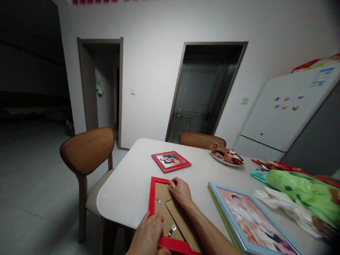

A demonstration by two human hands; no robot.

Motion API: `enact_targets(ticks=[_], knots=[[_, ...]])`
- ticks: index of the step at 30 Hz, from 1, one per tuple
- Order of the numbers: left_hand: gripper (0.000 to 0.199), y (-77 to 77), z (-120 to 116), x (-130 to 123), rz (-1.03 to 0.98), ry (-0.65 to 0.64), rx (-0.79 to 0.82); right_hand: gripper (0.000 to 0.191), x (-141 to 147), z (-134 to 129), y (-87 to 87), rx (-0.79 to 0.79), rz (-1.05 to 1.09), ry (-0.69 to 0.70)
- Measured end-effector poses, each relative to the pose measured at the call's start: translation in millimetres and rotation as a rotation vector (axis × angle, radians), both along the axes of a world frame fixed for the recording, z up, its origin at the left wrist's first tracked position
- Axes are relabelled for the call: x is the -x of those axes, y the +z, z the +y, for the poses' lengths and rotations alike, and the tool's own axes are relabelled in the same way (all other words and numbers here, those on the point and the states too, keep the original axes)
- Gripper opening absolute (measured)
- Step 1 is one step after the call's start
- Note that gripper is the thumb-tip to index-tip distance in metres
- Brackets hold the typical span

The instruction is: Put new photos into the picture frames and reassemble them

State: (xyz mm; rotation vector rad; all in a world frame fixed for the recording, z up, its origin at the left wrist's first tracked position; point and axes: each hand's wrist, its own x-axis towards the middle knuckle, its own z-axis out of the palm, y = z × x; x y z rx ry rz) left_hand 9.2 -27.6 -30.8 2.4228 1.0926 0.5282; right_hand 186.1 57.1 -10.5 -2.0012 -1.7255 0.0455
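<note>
A red picture frame (152,198) lies back side up at the table's near edge, its brown backing board and metal clips showing. My left hand (149,232) is wrapped round the frame's lower left corner. At the frame's top edge, my right hand (180,191) has its fingers pinched beside a metal clip; whether they hold the clip is too small to tell. Beyond them lies a smaller red-framed photo (171,160), picture side up. Right of my right arm rests a large blue-framed picture (247,219) on top of a green-edged one.
A plate of wrapped snacks (228,156) stands at the table's back. White tissue (287,205) and a green bag (302,191) lie on the right. One wooden chair (89,150) is at the left, another (202,140) behind the white table (122,198).
</note>
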Motion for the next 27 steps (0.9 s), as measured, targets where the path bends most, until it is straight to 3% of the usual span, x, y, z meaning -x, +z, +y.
enact_targets(ticks=[7, 13, 19, 24, 27], knots=[[0.053, 8.8, -7, 2, 0.001, 0.010, 0.025, 0.025, 22, -53, -2.2, -0.035, -0.029, 0.311], [0.055, 17.4, -10, 2, 0.010, 0.016, 0.029, 0.024, 36, -55, 0.5, -0.038, -0.123, 0.368], [0.052, 17.6, -10, 2, -0.001, 0.013, 0.002, 0.026, 41, -56, 3.7, -0.021, -0.080, 0.404], [0.043, 19.4, -10, 2, -0.002, 0.011, -0.005, 0.026, 26, -76, 14.7, -0.029, 0.031, 0.450], [0.035, 18.9, -10, 3, 0.003, 0.002, -0.006, 0.022, 11, -95, 17.3, 0.048, 0.051, 0.547]])
